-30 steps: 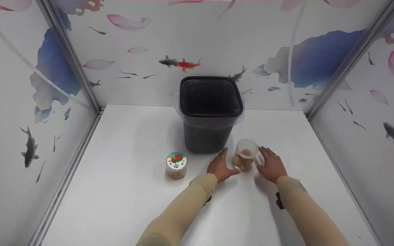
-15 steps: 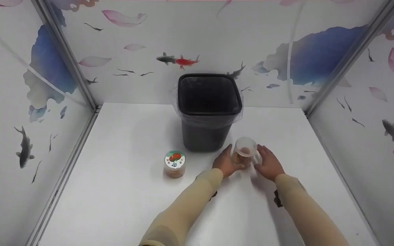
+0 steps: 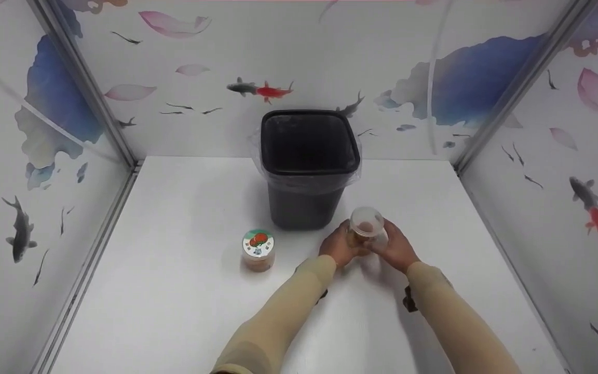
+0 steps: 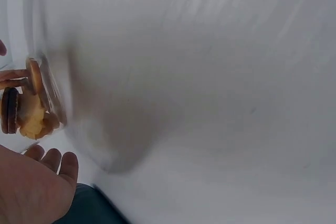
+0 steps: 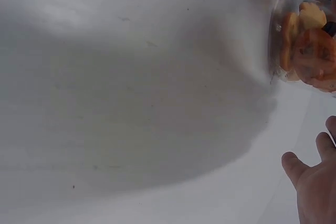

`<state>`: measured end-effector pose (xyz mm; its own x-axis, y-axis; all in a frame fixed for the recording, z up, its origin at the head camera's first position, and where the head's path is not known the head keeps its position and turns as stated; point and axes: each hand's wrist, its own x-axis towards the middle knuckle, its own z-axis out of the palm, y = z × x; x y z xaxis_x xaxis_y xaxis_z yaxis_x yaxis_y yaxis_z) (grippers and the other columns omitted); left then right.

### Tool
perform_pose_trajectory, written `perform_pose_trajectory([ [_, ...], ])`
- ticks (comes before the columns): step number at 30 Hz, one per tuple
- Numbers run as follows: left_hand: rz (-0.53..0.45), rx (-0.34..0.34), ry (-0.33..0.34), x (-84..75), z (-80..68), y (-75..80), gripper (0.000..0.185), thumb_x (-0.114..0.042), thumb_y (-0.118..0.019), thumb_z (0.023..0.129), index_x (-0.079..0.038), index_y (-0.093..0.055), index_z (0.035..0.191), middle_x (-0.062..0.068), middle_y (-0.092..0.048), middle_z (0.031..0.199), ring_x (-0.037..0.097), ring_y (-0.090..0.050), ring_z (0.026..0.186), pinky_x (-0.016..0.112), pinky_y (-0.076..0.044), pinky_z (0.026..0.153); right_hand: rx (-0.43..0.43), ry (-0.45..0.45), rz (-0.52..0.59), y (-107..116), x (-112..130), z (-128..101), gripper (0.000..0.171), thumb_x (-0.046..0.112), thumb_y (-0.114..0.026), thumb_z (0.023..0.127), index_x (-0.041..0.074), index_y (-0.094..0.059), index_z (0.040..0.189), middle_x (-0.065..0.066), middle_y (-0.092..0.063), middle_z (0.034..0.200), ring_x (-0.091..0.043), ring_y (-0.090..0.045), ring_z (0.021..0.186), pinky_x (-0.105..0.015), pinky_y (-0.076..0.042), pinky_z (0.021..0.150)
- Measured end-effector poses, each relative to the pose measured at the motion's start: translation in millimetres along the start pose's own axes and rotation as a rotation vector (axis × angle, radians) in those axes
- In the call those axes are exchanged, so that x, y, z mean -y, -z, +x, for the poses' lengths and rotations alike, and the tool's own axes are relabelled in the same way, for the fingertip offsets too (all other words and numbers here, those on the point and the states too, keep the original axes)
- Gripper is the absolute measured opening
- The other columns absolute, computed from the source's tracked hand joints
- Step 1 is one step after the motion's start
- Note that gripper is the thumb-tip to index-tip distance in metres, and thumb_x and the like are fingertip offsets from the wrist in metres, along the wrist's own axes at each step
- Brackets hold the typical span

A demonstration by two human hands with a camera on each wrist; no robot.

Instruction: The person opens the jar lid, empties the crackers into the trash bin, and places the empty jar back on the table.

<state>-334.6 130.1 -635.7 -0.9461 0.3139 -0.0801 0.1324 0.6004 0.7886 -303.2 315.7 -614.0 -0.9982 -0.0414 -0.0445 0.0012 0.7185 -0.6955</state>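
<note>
A black bin with a clear liner stood at centre frame against the back wall of the white table. A lidded jar with a printed lid stood to the lower left of the bin, well apart from both hands. Painted panels with fish and petals enclosed the table on three sides.

Just below and right of the bin, the open clear jar sat between both hands, very close to the bin's front face. The left hand gripped the jar's left side with curled fingers; the right hand gripped its right side likewise. The wrist views showed biscuits through the jar wall, at the left edge of one frame and the upper right of the other. Whether the jar rested on the table or was raised could not be told.

One second before, both hands lay flat beside the jar, clear of it. Half a second before, they had drawn in to touch it. The lidded jar and bin had not moved.
</note>
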Motion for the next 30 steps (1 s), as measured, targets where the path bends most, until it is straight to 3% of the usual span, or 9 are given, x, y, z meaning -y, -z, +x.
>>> perform_pose_trajectory([
  [5,0.005,-0.012,-0.022,1.2,0.0,-0.3,0.083,-0.038,-0.076,0.088,-0.013,-0.033,0.155,0.003,-0.047,0.15,0.018,-0.045,0.135,0.033,-0.035,0.111,-0.061,0.012,0.086,-9,3,4,0.104,0.059,-0.076,0.081,0.004,-0.029,0.155,-0.017,-0.034,0.156,-0.035,-0.029,0.144,-0.055,-0.021,0.116],
  [10,0.005,-0.044,-0.04,1.7,0.3,-1.0,0.081,-0.036,-0.079,0.086,-0.013,-0.038,0.152,0.003,-0.051,0.147,0.018,-0.048,0.133,0.033,-0.036,0.11,-0.109,-0.005,0.135,-19,7,9,0.108,0.063,-0.077,0.077,0.005,-0.03,0.154,-0.015,-0.039,0.153,-0.033,-0.033,0.142,-0.053,-0.024,0.115],
  [19,0.021,-0.07,-0.059,4.5,1.7,-2.9,0.074,-0.035,-0.079,0.085,-0.012,-0.044,0.146,0.003,-0.056,0.139,0.017,-0.053,0.127,0.031,-0.04,0.107,-0.192,-0.038,0.253,-27,13,8,0.105,0.055,-0.084,0.074,0.011,-0.031,0.153,-0.013,-0.041,0.15,-0.03,-0.039,0.137,-0.052,-0.029,0.113],
  [30,0.027,-0.045,-0.023,3.6,2.7,-1.9,0.084,-0.045,-0.081,0.082,-0.014,-0.041,0.149,0.002,-0.055,0.142,0.017,-0.053,0.128,0.032,-0.04,0.106,-0.238,-0.044,0.261,-28,17,6,0.103,0.056,-0.085,0.072,0.014,-0.035,0.152,-0.012,-0.043,0.15,-0.03,-0.042,0.134,-0.054,-0.034,0.109],
])
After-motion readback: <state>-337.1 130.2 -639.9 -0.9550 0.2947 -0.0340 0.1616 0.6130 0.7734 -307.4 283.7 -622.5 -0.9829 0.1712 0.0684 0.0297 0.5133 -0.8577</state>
